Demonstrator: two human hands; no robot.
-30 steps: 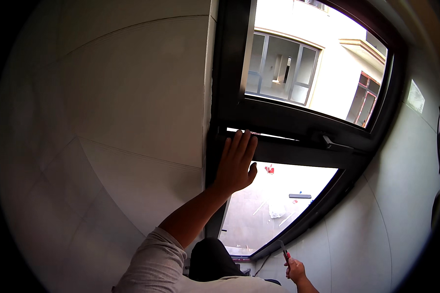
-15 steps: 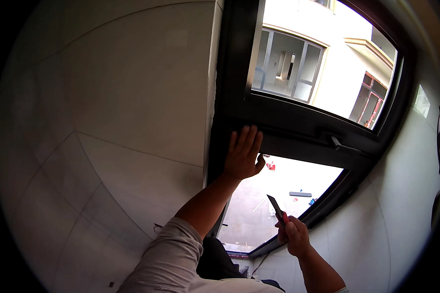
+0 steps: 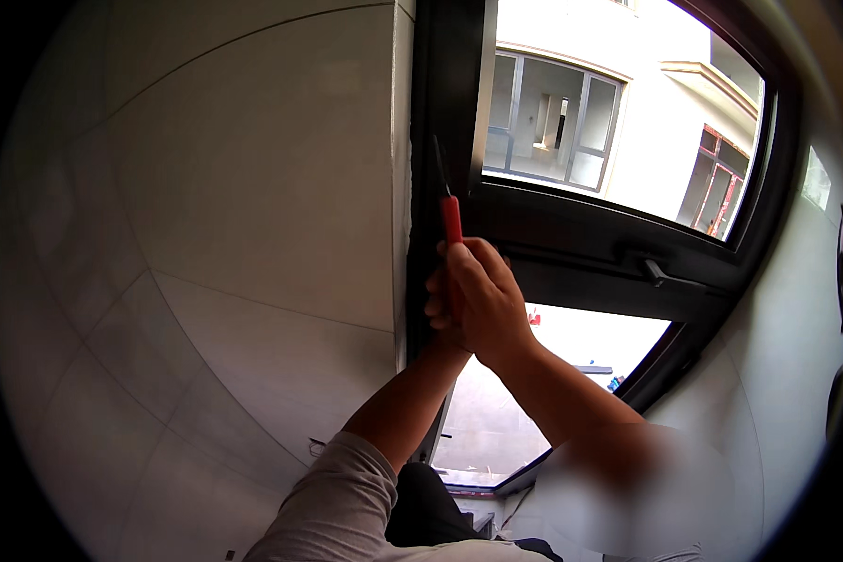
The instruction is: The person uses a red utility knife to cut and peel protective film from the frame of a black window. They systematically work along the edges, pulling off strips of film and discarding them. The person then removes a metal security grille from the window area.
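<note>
My right hand [image 3: 485,298] is closed around a red-handled knife [image 3: 451,218]. Its thin dark blade points up along the left upright of the dark window frame [image 3: 450,84], close to the seam with the wall. My left hand [image 3: 433,309] sits right behind the right hand against the same upright. It is mostly hidden, so its grip does not show. My left arm in a grey sleeve rises from the bottom edge, and my bare right forearm comes in from the lower right.
A pale tiled wall [image 3: 234,206] fills the left side. A window handle [image 3: 653,273] sits on the dark crossbar between the upper pane and lower pane [image 3: 571,361]. A light building with windows [image 3: 571,122] shows outside. A white wall [image 3: 777,356] stands at right.
My right hand has risen with the knife from below the crossbar to the frame's left upright. My left hand has left the crossbar and now sits behind the right hand.
</note>
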